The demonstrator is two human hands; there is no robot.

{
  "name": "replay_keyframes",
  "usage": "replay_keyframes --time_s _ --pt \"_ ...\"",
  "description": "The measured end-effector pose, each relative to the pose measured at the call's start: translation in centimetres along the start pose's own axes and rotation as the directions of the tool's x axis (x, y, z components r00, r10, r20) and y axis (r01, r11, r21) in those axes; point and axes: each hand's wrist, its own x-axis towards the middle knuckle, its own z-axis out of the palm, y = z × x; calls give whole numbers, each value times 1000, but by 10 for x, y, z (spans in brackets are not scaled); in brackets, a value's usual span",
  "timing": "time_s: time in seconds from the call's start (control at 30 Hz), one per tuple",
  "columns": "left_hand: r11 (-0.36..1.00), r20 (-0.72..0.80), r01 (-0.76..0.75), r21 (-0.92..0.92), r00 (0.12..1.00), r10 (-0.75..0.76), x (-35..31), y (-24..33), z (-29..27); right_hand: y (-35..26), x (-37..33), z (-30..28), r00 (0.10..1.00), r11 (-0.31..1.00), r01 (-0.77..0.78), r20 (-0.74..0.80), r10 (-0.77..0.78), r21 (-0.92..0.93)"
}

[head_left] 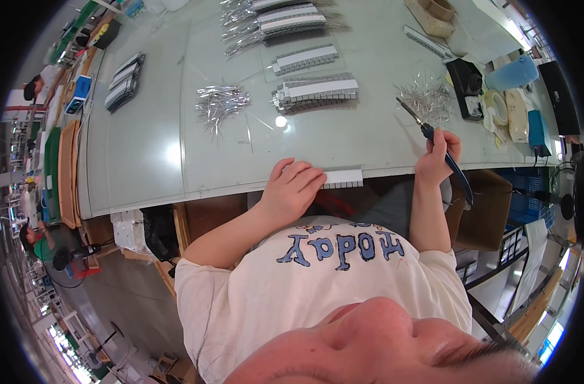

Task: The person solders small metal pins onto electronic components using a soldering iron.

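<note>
My right hand (438, 155) grips a soldering iron (427, 130) by its dark blue handle, the metal tip pointing up and left over the table. At the table's front edge lies a white strip with grey segments along one side (343, 178). The fingers of my left hand (294, 190) are bent onto the left end of that strip and cover it. Just ahead sits a stack of similar strips (317, 91). Loose silvery wire pieces lie in a pile (220, 105) at left and another pile (426, 96) beyond the iron's tip.
Further back are a single strip (306, 59) and bundles with wires sticking out (289, 22). More strips (124, 82) lie far left. At right stand a black holder (465, 89), a tape roll (495, 107) and a blue bottle (512, 73). A cardboard box (481, 217) is below the table.
</note>
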Motion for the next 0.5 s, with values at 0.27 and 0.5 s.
replay_keyframes --time_s 0.27,0.5 --pt "996 -193 -11 88 981 28 92 -73 -48 24 11 -14 963 951 268 75 -259 -154" --pt "968 -155 -23 249 986 63 153 -190 1 26 11 -12 970 954 241 69 -232 -177"
